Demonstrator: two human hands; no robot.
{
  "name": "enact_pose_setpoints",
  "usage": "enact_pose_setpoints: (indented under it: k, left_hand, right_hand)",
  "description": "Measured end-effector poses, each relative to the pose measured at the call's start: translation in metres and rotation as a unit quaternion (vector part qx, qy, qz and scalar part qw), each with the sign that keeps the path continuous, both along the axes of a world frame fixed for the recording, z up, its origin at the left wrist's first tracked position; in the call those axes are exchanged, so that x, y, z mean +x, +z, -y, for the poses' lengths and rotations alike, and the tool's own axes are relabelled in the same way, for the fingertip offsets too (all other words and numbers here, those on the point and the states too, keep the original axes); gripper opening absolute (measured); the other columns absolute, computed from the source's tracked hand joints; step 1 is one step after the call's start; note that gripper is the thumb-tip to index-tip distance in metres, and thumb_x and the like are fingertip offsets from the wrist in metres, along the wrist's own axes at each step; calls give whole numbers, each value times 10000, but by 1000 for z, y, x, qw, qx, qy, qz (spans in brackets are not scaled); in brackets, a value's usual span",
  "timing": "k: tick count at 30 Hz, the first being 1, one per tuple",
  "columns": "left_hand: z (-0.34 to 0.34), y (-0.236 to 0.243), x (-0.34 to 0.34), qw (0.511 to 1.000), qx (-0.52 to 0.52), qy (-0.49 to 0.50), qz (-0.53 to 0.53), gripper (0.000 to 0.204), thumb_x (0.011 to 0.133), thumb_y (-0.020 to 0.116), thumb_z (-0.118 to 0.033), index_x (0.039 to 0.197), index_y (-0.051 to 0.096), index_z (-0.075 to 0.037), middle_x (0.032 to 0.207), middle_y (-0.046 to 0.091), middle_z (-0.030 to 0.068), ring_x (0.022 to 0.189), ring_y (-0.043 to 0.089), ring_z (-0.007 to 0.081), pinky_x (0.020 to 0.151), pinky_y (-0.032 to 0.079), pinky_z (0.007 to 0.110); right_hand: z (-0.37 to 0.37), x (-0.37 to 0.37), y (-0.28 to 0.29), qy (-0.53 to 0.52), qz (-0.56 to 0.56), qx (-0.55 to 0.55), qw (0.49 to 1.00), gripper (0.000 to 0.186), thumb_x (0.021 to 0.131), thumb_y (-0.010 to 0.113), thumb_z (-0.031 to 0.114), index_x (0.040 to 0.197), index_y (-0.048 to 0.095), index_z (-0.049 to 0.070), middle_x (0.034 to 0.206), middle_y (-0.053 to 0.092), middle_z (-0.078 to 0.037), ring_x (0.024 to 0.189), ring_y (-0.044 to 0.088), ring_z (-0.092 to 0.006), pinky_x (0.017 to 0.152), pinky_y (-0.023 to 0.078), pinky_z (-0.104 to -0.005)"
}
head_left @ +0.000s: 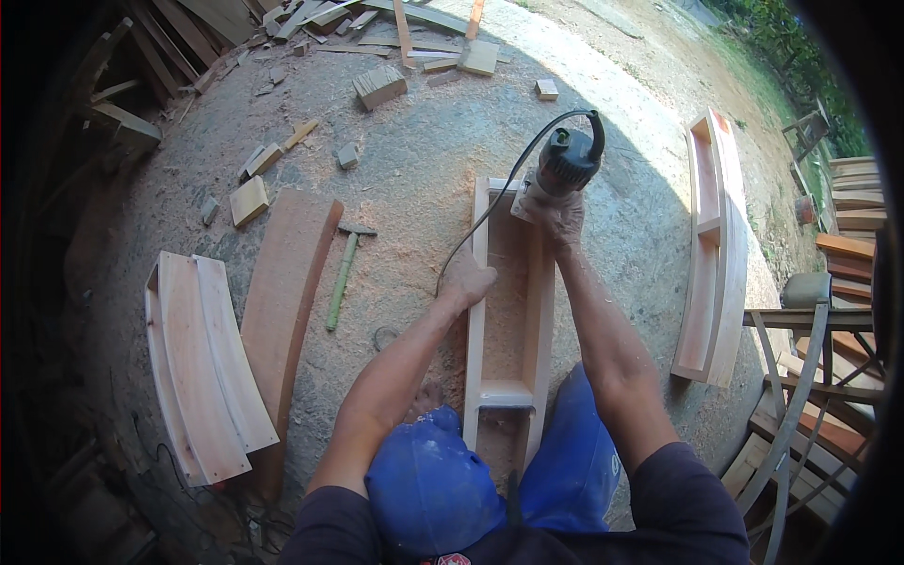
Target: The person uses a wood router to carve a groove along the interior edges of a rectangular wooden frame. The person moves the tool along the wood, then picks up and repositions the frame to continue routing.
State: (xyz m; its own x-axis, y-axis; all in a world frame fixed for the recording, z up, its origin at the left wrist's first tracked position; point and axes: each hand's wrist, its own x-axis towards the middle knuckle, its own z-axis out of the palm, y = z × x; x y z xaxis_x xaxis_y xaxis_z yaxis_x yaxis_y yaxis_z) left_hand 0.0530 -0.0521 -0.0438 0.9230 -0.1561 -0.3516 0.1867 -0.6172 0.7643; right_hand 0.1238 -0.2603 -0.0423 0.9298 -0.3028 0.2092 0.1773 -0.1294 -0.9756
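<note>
One head view shows the left hand (468, 281) grasping a wooden frame (540, 325) by its left side between blue-trousered knees (576, 438), the right hand (557, 213) clasping a corded router (570, 160) at the frame's far end. A green-handled hammer (344, 278) lies to the left.

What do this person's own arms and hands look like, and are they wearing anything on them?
The left hand and right hand are bare, with no gloves to be seen. Both forearms are uncovered too, and I see no watch. Short, dark sleeves cover the upper arms; a few pale specks dot the right forearm.
</note>
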Motion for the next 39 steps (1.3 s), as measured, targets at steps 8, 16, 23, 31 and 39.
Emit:
enact_pose_setpoints:
  k: [8,16,23,31,39]
  left_hand:
    - [0,9,-5,1000,4,18,-8,846,863,716,-323,1534,365,54,1431,554,346,1353,546,462,1152,431,482]
    - [-41,46,-29,939,229,-139,215,919,938,688,-428,1628,259,2,1675,248,307,1551,288,429,1255,286,482]
    - [-89,261,0,953,183,70,230,688,986,691,-225,1571,417,12,1525,520,270,1435,494,355,1179,397,427]
    - [43,325,-154,938,123,93,310,520,1032,572,-58,1523,450,63,1530,522,231,1450,487,310,1224,361,444]
    - [152,64,-176,965,250,72,-15,1133,876,788,-423,1647,101,42,1423,543,385,1305,572,485,1093,463,523]
  right_hand:
    - [-6,6,20,29,9,54,998,416,746,866,18,1108,673,91,1013,725,7,919,688,-118,823,563,-307]
    - [28,-43,67,-44,86,2,995,516,769,882,19,1230,658,79,1113,714,-2,995,676,-134,912,565,-331]
    - [73,-118,40,-115,94,-246,958,662,826,855,138,1395,528,60,1311,603,-102,1206,604,-249,1054,482,-380]
    - [111,-114,36,-175,109,-232,951,476,831,829,317,1205,655,79,1252,655,-107,1127,649,-244,964,538,-363]
    - [118,-123,23,-128,59,-117,983,516,815,851,300,1228,637,79,1249,658,-106,1128,654,-239,967,541,-361]
